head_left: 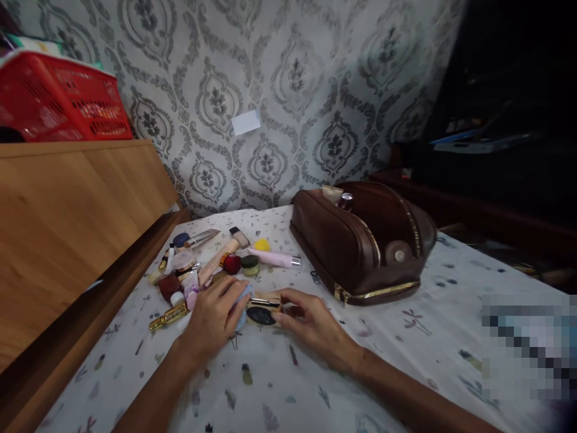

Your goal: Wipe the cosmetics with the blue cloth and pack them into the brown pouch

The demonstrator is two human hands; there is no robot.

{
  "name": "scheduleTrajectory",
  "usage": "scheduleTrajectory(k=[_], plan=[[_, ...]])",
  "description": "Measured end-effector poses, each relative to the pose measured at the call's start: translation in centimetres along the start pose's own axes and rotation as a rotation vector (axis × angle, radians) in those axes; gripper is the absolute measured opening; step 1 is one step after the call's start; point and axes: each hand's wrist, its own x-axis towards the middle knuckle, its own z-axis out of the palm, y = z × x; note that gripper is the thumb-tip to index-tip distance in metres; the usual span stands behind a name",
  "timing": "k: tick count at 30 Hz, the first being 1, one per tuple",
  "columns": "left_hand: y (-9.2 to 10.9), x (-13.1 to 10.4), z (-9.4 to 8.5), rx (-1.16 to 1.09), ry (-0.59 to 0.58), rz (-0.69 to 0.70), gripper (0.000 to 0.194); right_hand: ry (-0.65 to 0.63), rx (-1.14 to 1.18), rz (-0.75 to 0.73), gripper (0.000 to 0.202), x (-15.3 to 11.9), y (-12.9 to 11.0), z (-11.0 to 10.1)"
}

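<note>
Near the front of the cosmetics, my right hand (pixel 311 322) grips a small gold case with a dark oval face (pixel 261 316) by its right end. My left hand (pixel 215 313) is closed round a light blue cloth (pixel 242 308), which lies against the case's left end. Just beyond my left hand is a loose pile of cosmetics: a pink tube with a silver cap (pixel 274 258), a dark-lidded green jar (pixel 250 264), a red round-topped item (pixel 231 263) and a gold tube (pixel 168 316). My left hand hides part of the pile.
A brown leather toiletry bag (pixel 333 246) stands unzipped at the right, a few items showing at its opening. The patterned white cloth (pixel 288 385) covers the surface. To the left rises a wooden cabinet (pixel 81 198) with a red basket (pixel 67 99) on it. Patterned wallpaper (pixel 288 102) closes the back.
</note>
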Motion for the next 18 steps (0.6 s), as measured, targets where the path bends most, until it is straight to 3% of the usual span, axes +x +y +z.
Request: scheduleTrajectory(k=[7, 18], plan=[[0.27, -0.13, 0.49, -0.121, -0.003, -0.059, 0.023, -0.005, -0.004, -0.005, 0.044, -0.06, 0.51, 0.1], [0.44, 0.17, 0.2, -0.351, -0.025, -0.248, 0.026, 0.031, 0.013, -0.057, 0.029, -0.08, 0.05, -0.03]])
